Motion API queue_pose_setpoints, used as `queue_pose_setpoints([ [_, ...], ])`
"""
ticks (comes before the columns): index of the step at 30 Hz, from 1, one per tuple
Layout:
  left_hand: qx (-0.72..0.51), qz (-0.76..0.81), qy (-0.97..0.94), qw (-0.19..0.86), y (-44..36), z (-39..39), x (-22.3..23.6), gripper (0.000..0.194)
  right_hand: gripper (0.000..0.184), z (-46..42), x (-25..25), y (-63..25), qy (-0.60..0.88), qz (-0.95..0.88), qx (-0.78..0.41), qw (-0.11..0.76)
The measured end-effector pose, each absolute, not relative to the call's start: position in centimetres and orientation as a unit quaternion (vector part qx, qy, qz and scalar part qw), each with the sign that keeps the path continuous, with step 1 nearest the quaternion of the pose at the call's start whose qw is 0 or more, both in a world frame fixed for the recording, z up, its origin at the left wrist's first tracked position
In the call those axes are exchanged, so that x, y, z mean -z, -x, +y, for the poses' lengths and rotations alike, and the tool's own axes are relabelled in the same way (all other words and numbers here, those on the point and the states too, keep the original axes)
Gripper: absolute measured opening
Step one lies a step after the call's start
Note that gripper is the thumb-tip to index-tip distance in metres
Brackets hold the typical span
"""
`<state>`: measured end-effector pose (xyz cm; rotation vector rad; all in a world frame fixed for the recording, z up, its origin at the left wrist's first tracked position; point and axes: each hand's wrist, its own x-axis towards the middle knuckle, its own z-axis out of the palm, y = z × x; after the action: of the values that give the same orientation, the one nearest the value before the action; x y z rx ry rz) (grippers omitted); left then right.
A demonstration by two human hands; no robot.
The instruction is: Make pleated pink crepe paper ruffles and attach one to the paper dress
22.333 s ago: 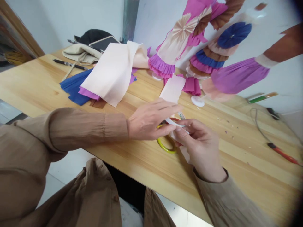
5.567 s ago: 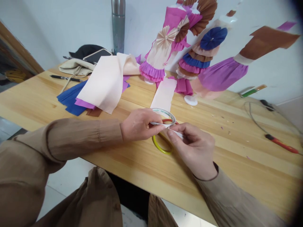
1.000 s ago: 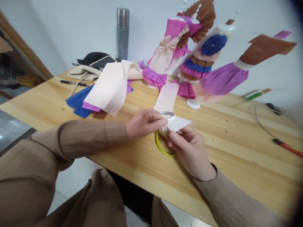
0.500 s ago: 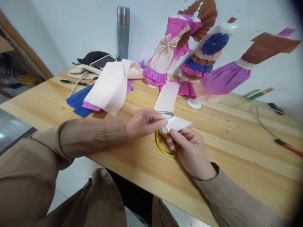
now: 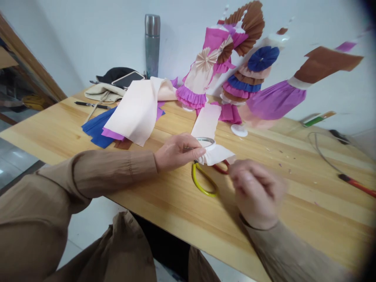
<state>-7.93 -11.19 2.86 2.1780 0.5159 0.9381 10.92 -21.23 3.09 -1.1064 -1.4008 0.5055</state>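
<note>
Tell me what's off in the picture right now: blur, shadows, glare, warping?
Head view: right hand blurred, left hand and tape roll clearer. Head view: soft shadow on the table beside the right hand; glare on the floor at far left. Head view: right edge darkened; brown-topped dress leans, perhaps lens distortion.

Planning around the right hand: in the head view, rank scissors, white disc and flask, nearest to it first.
From the right hand:
1. Scissors: close on its left.
2. White disc: beyond it, slightly left.
3. Flask: far back, well left.
</note>
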Motion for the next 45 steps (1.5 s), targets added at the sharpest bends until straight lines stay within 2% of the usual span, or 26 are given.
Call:
queue_pose_setpoints([
  [2, -0.353, 0.174, -0.862, 0.321, 8.0, -11.1, -2.9, 0.039, 0.027, -20.9, -3.7, -12.0, 0.496, -0.605, -0.100, 0.615],
  [4, -0.341, 0.159, -0.880, 0.290, 8.0, -11.0, -2.8, 0.037, 0.020, -20.1, -3.9, -13.0, 0.514, -0.613, -0.071, 0.596],
  [6, -0.331, 0.140, -0.897, 0.256, 8.0, -10.9, -2.7, 0.038, 0.028, -19.2, -3.6, -13.5, 0.522, -0.619, -0.163, 0.564],
  [9, -0.325, 0.116, -0.919, 0.190, 8.1, -10.7, -2.4, 0.041, 0.038, -18.4, -3.0, -13.6, 0.502, -0.587, -0.363, 0.521],
  [11, -0.325, 0.120, -0.927, 0.144, 8.2, -10.6, -2.4, 0.041, 0.040, -18.4, -2.9, -13.4, 0.504, -0.571, -0.409, 0.503],
  [13, -0.322, 0.134, -0.931, 0.110, 8.3, -10.6, -2.5, 0.041, 0.034, -18.6, -3.3, -13.2, 0.536, -0.576, -0.375, 0.491],
  [16, -0.310, 0.161, -0.934, 0.081, 8.3, -10.6, -2.5, 0.042, 0.018, -19.3, -4.2, -13.0, 0.586, -0.618, -0.261, 0.455],
  [19, -0.288, 0.175, -0.939, 0.072, 8.2, -10.6, -2.4, 0.042, 0.017, -19.7, -4.6, -12.7, 0.596, -0.673, -0.162, 0.406],
  [22, -0.275, 0.168, -0.944, 0.077, 8.1, -10.6, -2.4, 0.039, 0.016, -19.8, -4.5, -12.4, 0.588, -0.697, -0.121, 0.393],
  [30, -0.245, 0.183, -0.948, 0.085, 8.1, -10.9, -3.1, 0.041, 0.019, -20.4, -4.8, -11.3, 0.513, -0.748, -0.122, 0.402],
  [37, -0.257, 0.162, -0.948, 0.090, 8.0, -10.9, -2.7, 0.043, 0.016, -20.5, -4.4, -11.0, 0.548, -0.723, -0.091, 0.411],
  [45, -0.279, 0.137, -0.945, 0.105, 8.0, -11.0, -2.7, 0.049, 0.012, -20.5, -4.4, -10.7, 0.519, -0.729, -0.128, 0.428],
])
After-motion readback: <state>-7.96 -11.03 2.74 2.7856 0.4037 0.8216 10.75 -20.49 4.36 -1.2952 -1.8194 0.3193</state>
